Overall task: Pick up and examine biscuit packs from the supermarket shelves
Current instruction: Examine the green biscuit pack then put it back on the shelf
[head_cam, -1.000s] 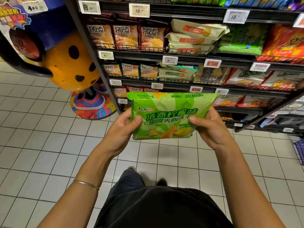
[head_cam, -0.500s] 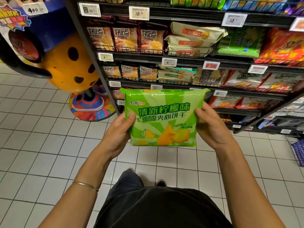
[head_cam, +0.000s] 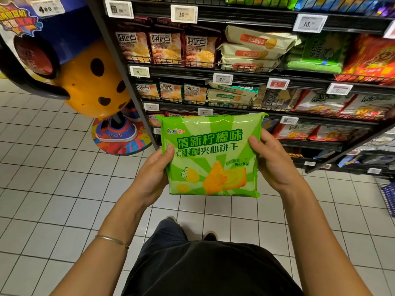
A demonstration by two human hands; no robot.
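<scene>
1. The person holds a green biscuit pack (head_cam: 211,157) up in the air in front of the shelves (head_cam: 181,72), at about the height of the lower rows and well above the white-tiled floor (head_cam: 42,167).
2. The pack is upright with its printed face turned towards the person. It has large green lettering across the middle and a picture of yellow sandwich biscuits below.
3. The left hand (head_cam: 152,174) grips the pack's left edge, with the thumb (head_cam: 170,149) lying on the front and the fingers hidden behind.
4. The right hand (head_cam: 273,165) grips the right edge in the same way, with its thumb (head_cam: 255,142) pressed on the front near the upper corner.
5. The two hands are apart, one on each side, with the pack between them.
6. A thin bracelet (head_cam: 111,239) sits on the left forearm.
7. On the shelves behind, red-brown packs (head_cam: 166,48) stand upright in a row. Just to their right, cream packs (head_cam: 254,48) lie stacked flat.
8. White price tags (head_cam: 222,79) are clipped along the shelf rails.
9. An orange display figure with dark spots (head_cam: 89,82) stands to the left of the shelf unit, on a colourful round base.
</scene>
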